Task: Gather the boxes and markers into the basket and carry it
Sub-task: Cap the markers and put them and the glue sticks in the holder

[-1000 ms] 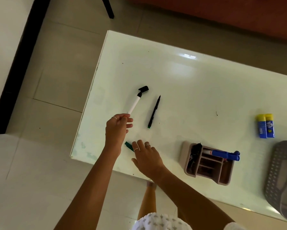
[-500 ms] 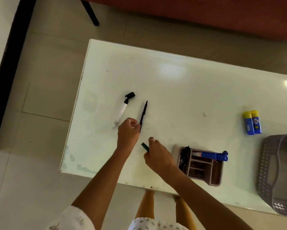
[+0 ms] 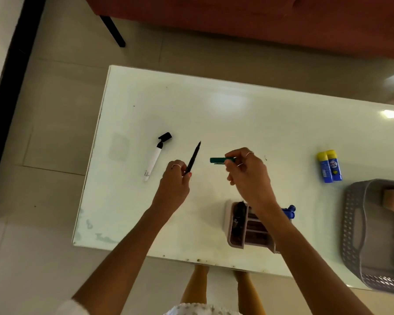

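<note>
both hands have been lifted off the counter (image 3: 237,114): a black pen (image 3: 193,159) is now pinched in the left hand (image 3: 175,180), a green cap (image 3: 217,160) in the right hand (image 3: 248,171), so capping seems next. the basket (image 3: 355,226) sits at the counter's right edge, open room between; a white marker (image 3: 153,160) lies left.

Uncapped black marker (image 3: 192,159) tilted, green cap (image 3: 218,160) beside it; grey basket (image 3: 353,223) right.

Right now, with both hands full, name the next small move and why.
Probably bring the green cap in the right hand onto the tip of the black pen held by the left hand: the pen is uncapped and the cap points toward it.
</note>
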